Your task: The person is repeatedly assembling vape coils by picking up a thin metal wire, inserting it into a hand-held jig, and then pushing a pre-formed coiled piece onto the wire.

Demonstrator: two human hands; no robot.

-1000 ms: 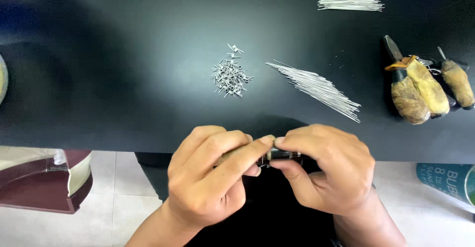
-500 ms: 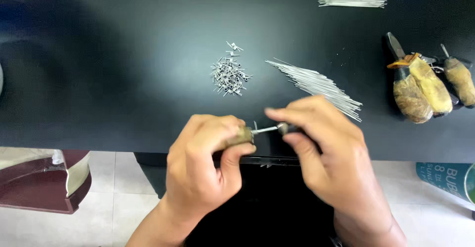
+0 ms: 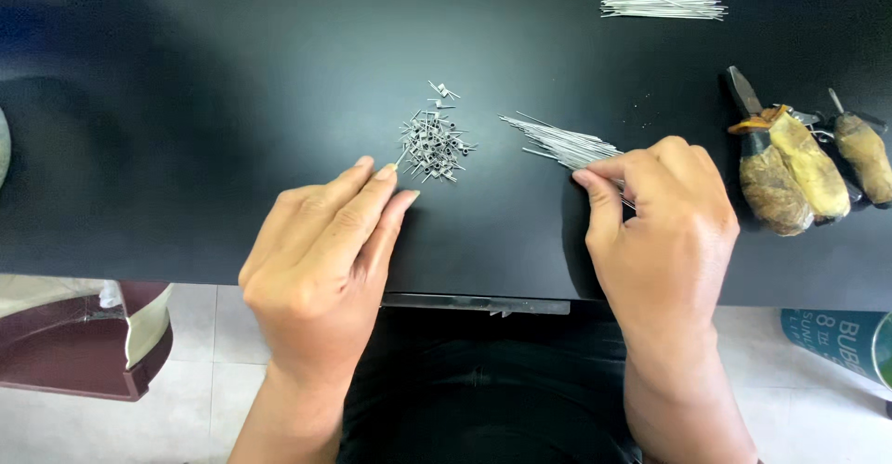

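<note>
My left hand lies flat on the black table, fingers pressed together and stretched out, tips just beside the small heap of bent wire pieces, likely to drop or nudge one there. My right hand, at the near end of the fan of straight wires, curls thumb and fingers into a pinch on them, apparently to draw one out. Wrapped-handle pliers lie far right; a second wire bundle lies at the far edge.
</note>
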